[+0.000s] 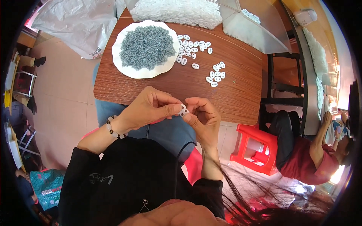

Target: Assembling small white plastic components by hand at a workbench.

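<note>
Between my two hands, over my lap at the table's near edge, is a small white plastic piece with dark holes (183, 110). My left hand (151, 107) pinches it between thumb and forefinger. My right hand (205, 118) has its thumb tip against the other side, with its fingers curled behind. Whether it is one piece or two joined is too small to tell. Beyond my hands, a white scalloped plate (117, 56) bears a heap of small grey pins (149, 47). To its right lie loose white two-hole oval pieces (195, 66) and a separate cluster of them (216, 75).
The brown wooden table (237, 98) carries clear bins of white parts (177, 13) at the back and another clear bin (249, 32) at right. A white plastic bag (83, 30) stands at left. A red stool (258, 148) and a seated person (309, 154) are at right.
</note>
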A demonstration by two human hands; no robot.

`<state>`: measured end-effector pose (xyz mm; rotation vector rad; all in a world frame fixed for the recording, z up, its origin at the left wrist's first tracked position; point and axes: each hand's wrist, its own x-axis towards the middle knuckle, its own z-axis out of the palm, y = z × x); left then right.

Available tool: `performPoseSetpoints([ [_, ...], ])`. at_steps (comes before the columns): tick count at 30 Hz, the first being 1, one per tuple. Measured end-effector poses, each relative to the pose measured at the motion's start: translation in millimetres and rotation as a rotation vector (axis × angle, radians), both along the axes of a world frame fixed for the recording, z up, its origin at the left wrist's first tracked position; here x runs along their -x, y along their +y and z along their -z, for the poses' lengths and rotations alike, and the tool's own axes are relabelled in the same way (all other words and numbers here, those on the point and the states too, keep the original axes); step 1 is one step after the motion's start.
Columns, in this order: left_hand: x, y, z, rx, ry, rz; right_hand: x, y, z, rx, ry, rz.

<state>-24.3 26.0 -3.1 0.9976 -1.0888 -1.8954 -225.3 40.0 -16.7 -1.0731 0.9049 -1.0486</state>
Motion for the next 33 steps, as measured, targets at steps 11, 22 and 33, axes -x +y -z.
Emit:
performPoseSetpoints([
  [11, -6, -2, -6, 0.048, -0.001, 0.111, -4, -6, 1, 0.274, 0.064, -0.196],
  [22, -10, 3, -1, -0.035, 0.067, 0.112, -11, 1, -3, 0.274, 0.103, -0.160],
  [33, -10, 10, -7, -0.017, 0.062, 0.046, -15, 3, -11, 0.411, 0.232, -0.126],
])
